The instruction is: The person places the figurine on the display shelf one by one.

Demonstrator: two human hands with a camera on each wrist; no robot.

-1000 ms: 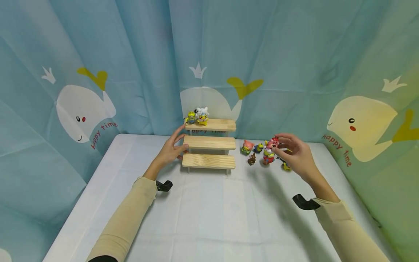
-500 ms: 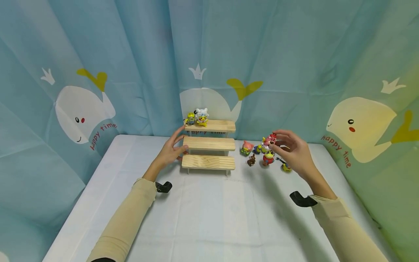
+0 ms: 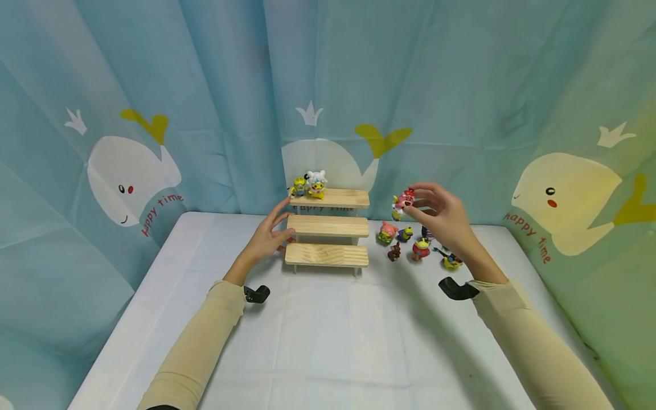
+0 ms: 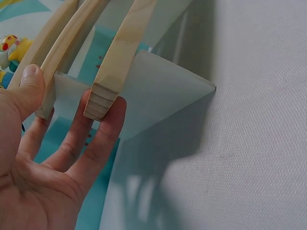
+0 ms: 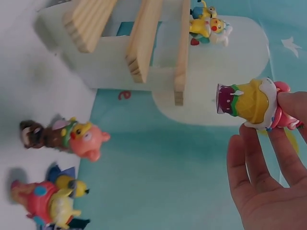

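Observation:
My left hand (image 3: 265,239) holds the left side of a three-tier wooden display stand (image 3: 328,226). In the left wrist view its thumb presses the middle plank (image 4: 72,43), and its fingers touch the plank ends. Up off the table, right of the stand, my right hand (image 3: 442,217) pinches a toy figurine (image 3: 404,203). The right wrist view shows the figurine (image 5: 254,99) with a pink top, white drips and a yellow cone-like body on a dark red base. On the top tier's left end stand a yellow minion-like figurine (image 3: 299,186) and a white-hooded yellow one (image 3: 316,183).
Below the right hand several figurines stand on the white tabletop (image 3: 328,330): a pink-headed one (image 3: 387,232), a small brown one (image 3: 394,251), a red-clothed one (image 3: 421,249) and a yellow one (image 3: 452,261). A blue whale-print curtain (image 3: 451,85) hangs behind the table.
My right hand has lifted the pink-topped figurine up and left, away from the group, uncovering the figurines beneath. The left hand stays at the stand.

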